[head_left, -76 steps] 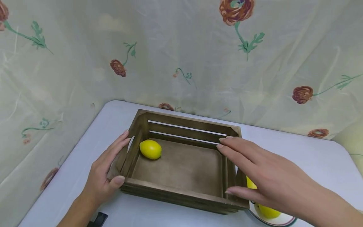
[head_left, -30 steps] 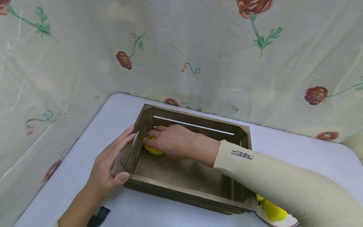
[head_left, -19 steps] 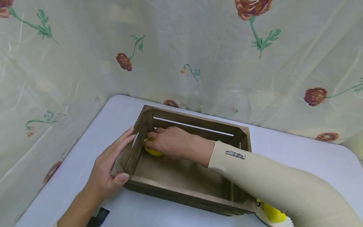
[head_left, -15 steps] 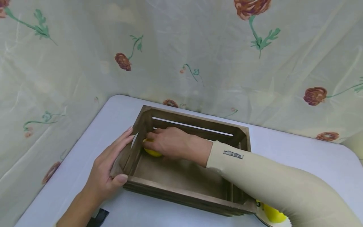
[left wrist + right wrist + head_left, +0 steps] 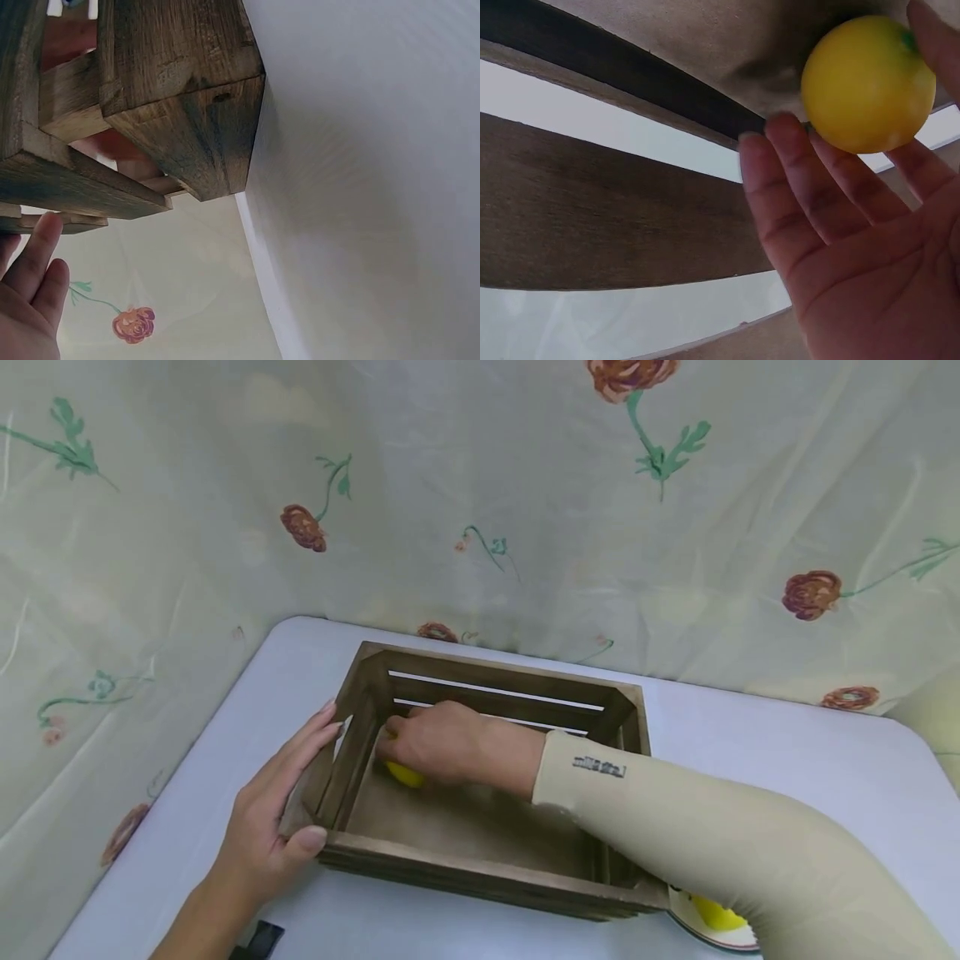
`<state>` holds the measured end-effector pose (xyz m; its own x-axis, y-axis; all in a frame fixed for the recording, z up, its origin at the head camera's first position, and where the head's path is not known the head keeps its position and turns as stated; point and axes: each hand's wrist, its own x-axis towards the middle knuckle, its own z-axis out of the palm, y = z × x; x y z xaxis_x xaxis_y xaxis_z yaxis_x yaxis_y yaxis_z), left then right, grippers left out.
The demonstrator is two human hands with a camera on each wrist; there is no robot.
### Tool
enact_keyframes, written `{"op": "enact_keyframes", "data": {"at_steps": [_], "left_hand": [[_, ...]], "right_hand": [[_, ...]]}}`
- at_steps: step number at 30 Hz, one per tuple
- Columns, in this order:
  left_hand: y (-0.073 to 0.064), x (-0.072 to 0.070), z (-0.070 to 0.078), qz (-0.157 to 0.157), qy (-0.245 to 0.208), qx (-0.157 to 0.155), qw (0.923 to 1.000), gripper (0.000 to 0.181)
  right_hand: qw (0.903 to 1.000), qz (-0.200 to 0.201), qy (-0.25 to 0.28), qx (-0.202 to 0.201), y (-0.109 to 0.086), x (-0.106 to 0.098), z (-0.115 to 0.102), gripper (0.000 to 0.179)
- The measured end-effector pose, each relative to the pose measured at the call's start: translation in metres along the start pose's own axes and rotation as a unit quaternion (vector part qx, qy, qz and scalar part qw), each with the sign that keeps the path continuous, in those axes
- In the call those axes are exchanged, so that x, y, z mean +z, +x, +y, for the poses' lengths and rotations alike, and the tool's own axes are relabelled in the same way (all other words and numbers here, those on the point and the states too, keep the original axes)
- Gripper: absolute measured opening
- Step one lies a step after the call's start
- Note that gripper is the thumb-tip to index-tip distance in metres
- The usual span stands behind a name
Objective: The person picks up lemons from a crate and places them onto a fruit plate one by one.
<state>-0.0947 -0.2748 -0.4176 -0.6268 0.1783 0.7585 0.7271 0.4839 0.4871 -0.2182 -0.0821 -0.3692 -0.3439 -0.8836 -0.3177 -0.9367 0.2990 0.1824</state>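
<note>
A dark wooden slatted crate (image 5: 480, 861) sits on a white table. My left hand (image 5: 270, 806) rests against its left end, fingers fairly straight along the outside and thumb by the front corner; fingertips show at a slat in the left wrist view. Inside the crate, near the left end, my right hand (image 5: 438, 742) holds a yellow lemon (image 5: 405, 775), which the hand partly covers in the head view. The right wrist view shows the lemon (image 5: 866, 86) with its greenish tip by the thumb and my fingers around its other side, close to the crate floor.
A white plate (image 5: 693, 925) with a dark rim line stands at the crate's front right corner, bearing another lemon (image 5: 717, 912), partly behind the sleeve. A black object (image 5: 262, 938) lies below my left wrist. Floral curtain (image 5: 525, 527) hangs behind the table.
My right hand has gone from the crate's right end down into its left part and taken hold of the lemon there. The left hand has stayed at the crate's left end.
</note>
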Motion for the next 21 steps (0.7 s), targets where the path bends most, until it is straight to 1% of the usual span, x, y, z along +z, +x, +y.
{"op": "enact_keyframes", "data": {"at_steps": [3, 5, 12, 21], "left_hand": [[0.0009, -0.0006, 0.0002, -0.002, -0.001, 0.002, 1.0, 0.087], [0.0017, -0.0008, 0.0004, -0.002, 0.0, 0.003, 1.0, 0.087], [0.001, -0.0006, -0.0006, -0.004, 0.004, 0.003, 1.0, 0.088], [-0.0001, 0.0001, -0.0012, -0.003, 0.001, 0.005, 1.0, 0.088]], "right_hand": [[0.9996, -0.024, 0.01, 0.012, -0.0007, 0.0005, -0.0007, 0.052], [0.9993, -0.032, 0.017, 0.012, -0.0021, 0.001, -0.0012, 0.051], [0.9982, -0.053, 0.028, 0.006, -0.0054, 0.0029, -0.0022, 0.062], [0.9978, -0.059, 0.027, 0.018, -0.0071, 0.0012, -0.0036, 0.077]]}}
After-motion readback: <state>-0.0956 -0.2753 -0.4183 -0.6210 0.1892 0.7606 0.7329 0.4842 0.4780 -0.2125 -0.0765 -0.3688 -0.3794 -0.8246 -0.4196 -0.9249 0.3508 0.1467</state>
